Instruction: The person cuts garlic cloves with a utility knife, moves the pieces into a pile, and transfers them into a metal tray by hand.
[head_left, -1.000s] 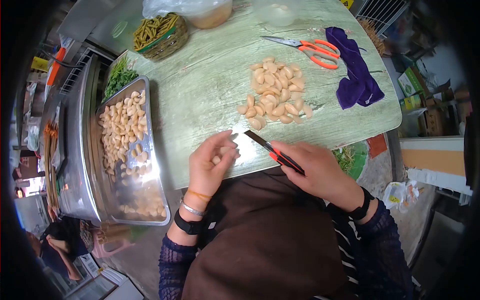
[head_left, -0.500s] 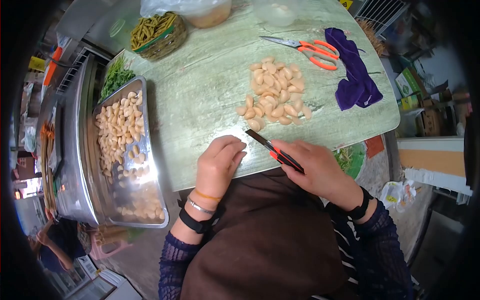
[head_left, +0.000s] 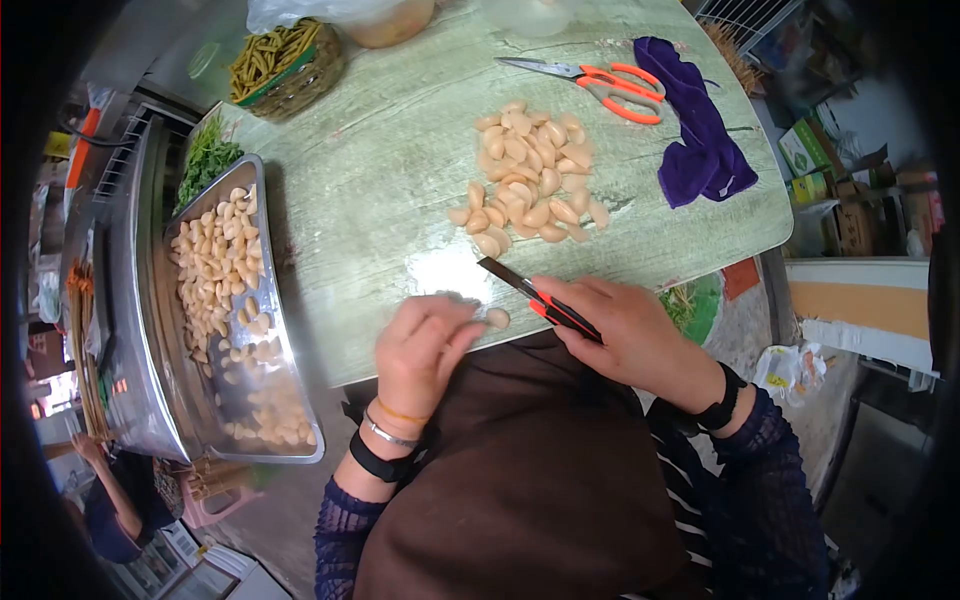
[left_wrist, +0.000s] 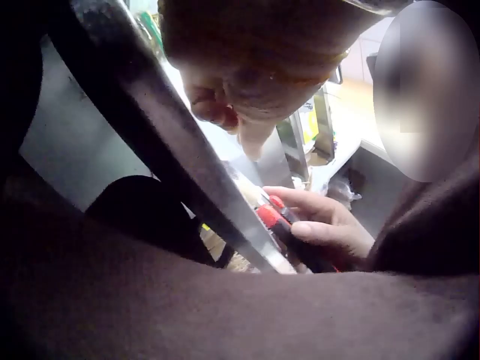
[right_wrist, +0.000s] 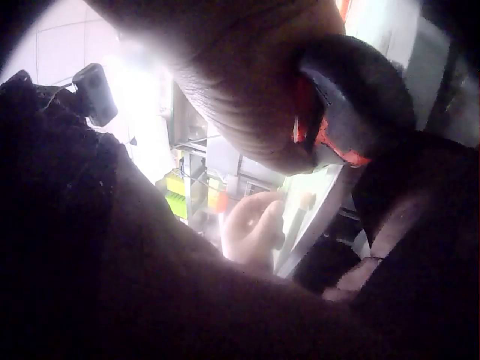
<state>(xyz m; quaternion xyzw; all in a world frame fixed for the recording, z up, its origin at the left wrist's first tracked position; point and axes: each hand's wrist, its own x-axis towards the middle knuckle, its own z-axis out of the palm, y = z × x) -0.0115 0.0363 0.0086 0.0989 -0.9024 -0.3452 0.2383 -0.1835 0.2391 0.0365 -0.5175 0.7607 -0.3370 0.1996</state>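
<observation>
My right hand (head_left: 630,335) grips a black-and-red utility knife (head_left: 565,318), its dark blade pointing toward the pile of peeled garlic cloves (head_left: 535,170). Over the table's near edge, my left hand (head_left: 425,345) is bent with fingers curled. A pale clove shows within that hand (right_wrist: 255,229) in the right wrist view. Just beyond its fingertips, near the table edge, is a single garlic clove (head_left: 497,317). In the left wrist view, the right hand's thumb (left_wrist: 319,231) lies along the red-and-black knife handle (left_wrist: 274,219).
To the left, a metal tray (head_left: 290,380) contains many more cloves. Orange-handled scissors (head_left: 620,92) and a purple cloth (head_left: 705,150) lie at the far right. A basket of green beans (head_left: 280,70) stands at the back left beside leafy greens (head_left: 210,160). Another person (head_left: 125,500) is at lower left.
My left hand turned over from showing cloves in its palm, then moved down and back. One clove now shows beyond its fingertips. The right hand keeps its hold on the knife.
</observation>
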